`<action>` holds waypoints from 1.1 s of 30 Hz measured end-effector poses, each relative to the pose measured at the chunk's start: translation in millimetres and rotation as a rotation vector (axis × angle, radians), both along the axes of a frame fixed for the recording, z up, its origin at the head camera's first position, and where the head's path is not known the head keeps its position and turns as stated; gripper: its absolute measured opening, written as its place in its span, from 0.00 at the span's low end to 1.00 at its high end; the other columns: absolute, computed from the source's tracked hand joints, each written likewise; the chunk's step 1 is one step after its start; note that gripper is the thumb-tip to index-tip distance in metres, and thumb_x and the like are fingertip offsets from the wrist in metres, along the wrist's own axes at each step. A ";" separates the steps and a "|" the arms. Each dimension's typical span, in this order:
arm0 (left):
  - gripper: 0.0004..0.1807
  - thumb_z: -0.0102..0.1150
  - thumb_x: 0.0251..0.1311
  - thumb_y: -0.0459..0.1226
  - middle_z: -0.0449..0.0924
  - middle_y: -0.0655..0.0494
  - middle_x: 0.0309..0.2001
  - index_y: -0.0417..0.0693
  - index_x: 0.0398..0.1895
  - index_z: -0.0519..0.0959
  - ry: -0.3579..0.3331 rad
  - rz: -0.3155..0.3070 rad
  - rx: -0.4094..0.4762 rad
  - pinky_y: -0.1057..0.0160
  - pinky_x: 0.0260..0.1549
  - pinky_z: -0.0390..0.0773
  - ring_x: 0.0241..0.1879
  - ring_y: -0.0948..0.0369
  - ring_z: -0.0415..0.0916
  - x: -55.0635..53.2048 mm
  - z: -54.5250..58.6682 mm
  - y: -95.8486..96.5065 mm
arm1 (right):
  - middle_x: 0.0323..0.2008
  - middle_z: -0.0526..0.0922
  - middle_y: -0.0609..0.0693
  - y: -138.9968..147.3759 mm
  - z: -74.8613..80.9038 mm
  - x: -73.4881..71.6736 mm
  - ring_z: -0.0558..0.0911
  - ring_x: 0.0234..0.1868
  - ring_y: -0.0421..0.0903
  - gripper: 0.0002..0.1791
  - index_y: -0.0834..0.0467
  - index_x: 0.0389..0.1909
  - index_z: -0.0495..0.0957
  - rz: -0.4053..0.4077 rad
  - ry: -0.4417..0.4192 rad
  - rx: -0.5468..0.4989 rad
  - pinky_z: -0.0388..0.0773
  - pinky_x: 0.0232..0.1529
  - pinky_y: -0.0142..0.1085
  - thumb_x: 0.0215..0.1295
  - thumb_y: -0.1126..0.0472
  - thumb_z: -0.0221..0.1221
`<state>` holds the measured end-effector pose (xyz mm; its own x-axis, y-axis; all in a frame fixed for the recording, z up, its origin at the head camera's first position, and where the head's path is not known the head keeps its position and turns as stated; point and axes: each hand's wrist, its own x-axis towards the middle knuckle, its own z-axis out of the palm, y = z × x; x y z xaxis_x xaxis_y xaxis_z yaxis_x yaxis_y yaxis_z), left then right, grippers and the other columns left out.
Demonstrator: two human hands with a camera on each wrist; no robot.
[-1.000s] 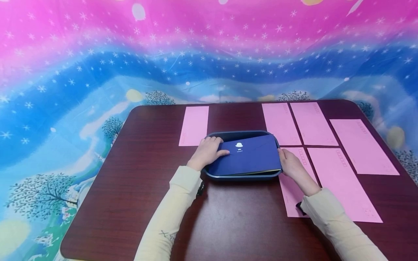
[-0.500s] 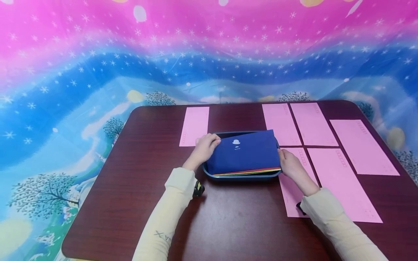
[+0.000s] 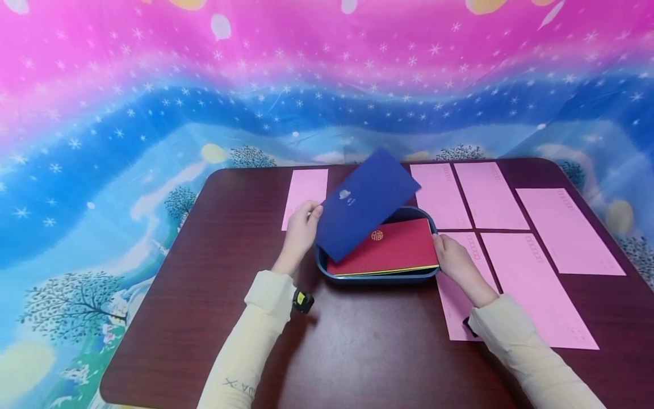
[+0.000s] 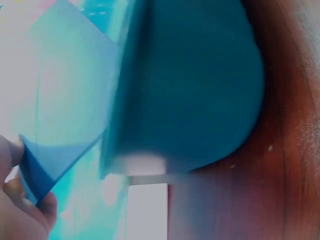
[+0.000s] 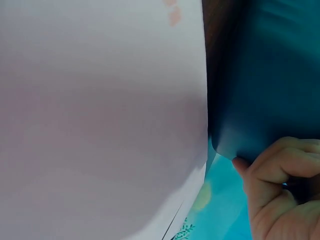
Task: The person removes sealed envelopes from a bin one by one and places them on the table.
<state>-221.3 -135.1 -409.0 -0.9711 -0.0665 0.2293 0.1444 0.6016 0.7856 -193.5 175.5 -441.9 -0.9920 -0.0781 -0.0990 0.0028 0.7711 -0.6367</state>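
My left hand [image 3: 296,236] pinches the near-left corner of a dark blue envelope [image 3: 365,196] with a small white hat print. The envelope is tilted above the left part of a dark rectangular tray [image 3: 383,278]. In the left wrist view, thumb and fingers hold the corner of the blue envelope [image 4: 37,165]. A red envelope [image 3: 395,250] with a gold emblem lies in the tray, with a yellow edge showing under it; its left part is hidden. My right hand [image 3: 456,261] grips the tray's right end, its fingers curled at the rim in the right wrist view.
One pink envelope [image 3: 305,193] lies behind my left hand. Several more lie on the right, including a pink envelope [image 3: 533,289] near my right forearm. The brown table [image 3: 214,267] has a rounded far edge, and a patterned cloth [image 3: 327,85] hangs behind it.
My left hand has drawn the blue envelope up off the stack and turned it, moving slightly left. The red envelope beneath is now exposed. My right hand has stayed at the tray.
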 end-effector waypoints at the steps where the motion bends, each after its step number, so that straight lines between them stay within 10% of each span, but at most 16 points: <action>1: 0.12 0.49 0.69 0.39 0.81 0.41 0.41 0.38 0.42 0.79 -0.023 0.024 0.019 0.51 0.47 0.77 0.44 0.48 0.79 2.3 1.6 -2.9 | 0.31 0.76 0.66 -0.2 0.0 0.2 0.75 0.36 0.60 0.28 0.74 0.43 0.71 -0.001 0.000 -0.002 0.71 0.43 0.52 0.77 0.55 0.30; 12: 0.13 0.60 0.61 0.36 0.83 0.35 0.38 0.34 0.44 0.80 -0.118 0.180 0.257 0.73 0.29 0.76 0.27 0.68 0.79 43.7 9.5 -46.0 | 0.33 0.77 0.66 0.0 -0.8 0.6 0.76 0.36 0.59 0.28 0.75 0.46 0.71 -0.005 -0.007 -0.009 0.72 0.42 0.51 0.77 0.55 0.30; 23: 0.16 0.59 0.63 0.38 0.84 0.42 0.36 0.33 0.47 0.78 -0.309 0.287 0.195 0.74 0.25 0.74 0.20 0.75 0.74 88.6 -4.1 -99.8 | 0.32 0.77 0.65 -2.6 3.2 1.9 0.75 0.36 0.57 0.29 0.74 0.46 0.71 -0.007 -0.030 -0.016 0.72 0.40 0.47 0.77 0.54 0.30; 33: 0.16 0.57 0.64 0.37 0.83 0.52 0.30 0.31 0.47 0.74 -0.506 0.199 0.154 0.69 0.23 0.73 0.22 0.69 0.74 121.3 -23.3 -115.3 | 0.31 0.76 0.64 -0.8 3.0 1.1 0.75 0.34 0.57 0.28 0.74 0.45 0.71 -0.010 -0.012 -0.002 0.72 0.38 0.47 0.77 0.54 0.30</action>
